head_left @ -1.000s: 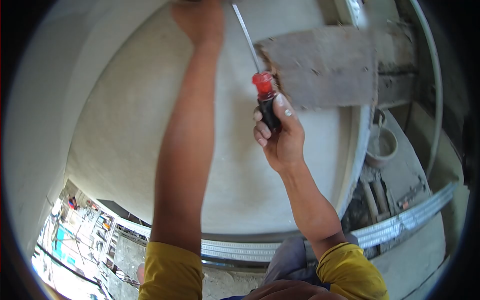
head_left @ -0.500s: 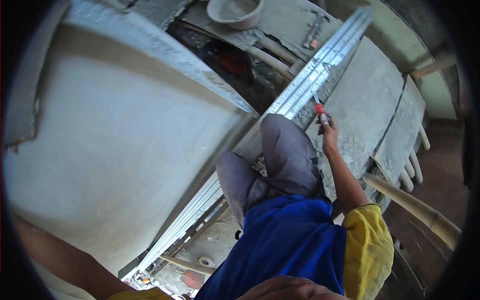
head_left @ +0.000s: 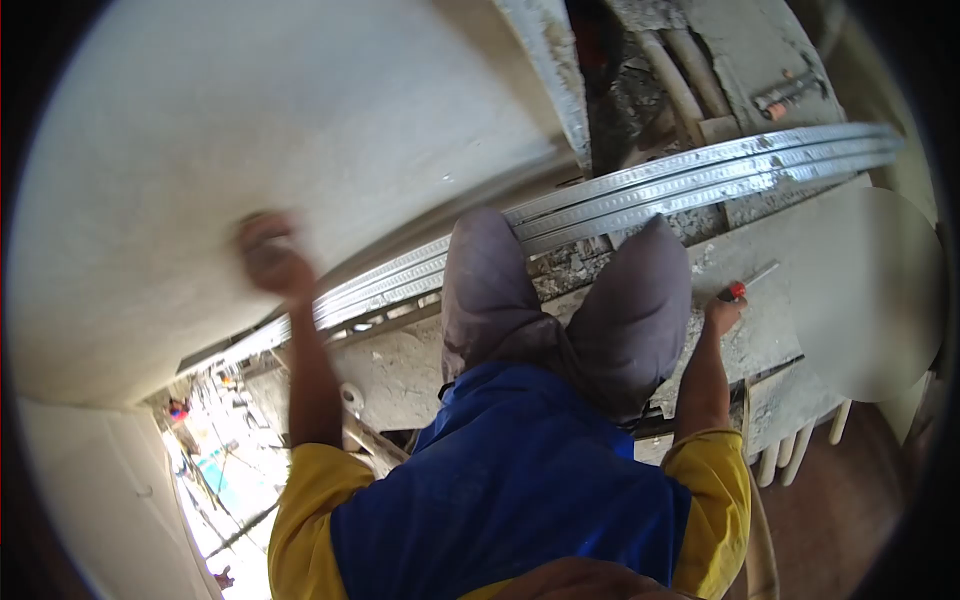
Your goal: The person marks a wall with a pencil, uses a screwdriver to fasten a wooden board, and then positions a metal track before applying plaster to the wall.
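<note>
My right hand (head_left: 724, 314) is closed round the handle of a screwdriver (head_left: 738, 291) with a red collar, and its bare metal shaft points up and to the right over the grey boards. My left hand (head_left: 272, 255) is raised in front of the pale wall (head_left: 380, 120), smeared by motion, so its fingers and anything in them cannot be made out. Long, slotted metal channels (head_left: 640, 195) lie side by side in front of my bent knees, running from the lower left to the upper right.
A hammer (head_left: 788, 95) lies on a board at the upper right. Dusty grey boards (head_left: 745, 235) rest on bamboo poles (head_left: 797, 455). A white roll (head_left: 352, 398) sits at the left. Beyond the bright opening (head_left: 225, 490), the ground lies far below. Rubble (head_left: 575, 265) lies beside the channels.
The view has turned and shifted left. My left hand has come up from the lower left edge to the wall. My right hand still grips the screwdriver, now farther from the channels.
</note>
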The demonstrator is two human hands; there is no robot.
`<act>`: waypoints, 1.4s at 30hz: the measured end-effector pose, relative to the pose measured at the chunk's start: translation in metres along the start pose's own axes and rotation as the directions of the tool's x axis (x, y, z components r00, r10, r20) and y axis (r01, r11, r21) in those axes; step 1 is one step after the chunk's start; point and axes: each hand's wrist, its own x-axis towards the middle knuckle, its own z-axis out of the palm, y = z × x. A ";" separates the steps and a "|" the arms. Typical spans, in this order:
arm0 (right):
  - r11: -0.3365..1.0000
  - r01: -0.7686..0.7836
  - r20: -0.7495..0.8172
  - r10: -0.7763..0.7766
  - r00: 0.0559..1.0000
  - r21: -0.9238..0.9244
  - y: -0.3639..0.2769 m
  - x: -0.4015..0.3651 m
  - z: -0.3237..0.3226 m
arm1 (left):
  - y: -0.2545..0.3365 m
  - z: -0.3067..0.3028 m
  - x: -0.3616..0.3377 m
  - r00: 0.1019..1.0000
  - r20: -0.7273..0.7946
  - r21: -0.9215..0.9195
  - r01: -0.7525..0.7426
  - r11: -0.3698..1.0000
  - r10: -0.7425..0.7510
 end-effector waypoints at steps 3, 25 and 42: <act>0.997 0.013 0.067 -0.008 0.998 -0.080 0.009 0.021 -0.004 | 0.014 0.031 -0.141 0.446 0.297 0.456 0.711 0.535 -0.845; 0.918 0.387 0.102 -0.394 0.913 0.083 -0.026 0.088 -0.165 | -0.057 -0.020 -0.475 -0.788 -0.324 -0.539 0.609 -0.582 -0.524; 0.244 0.963 0.696 -0.711 0.095 0.118 -0.320 -0.202 -0.185 | -0.100 -0.027 -0.547 -0.579 0.261 -0.876 0.194 -0.441 -0.773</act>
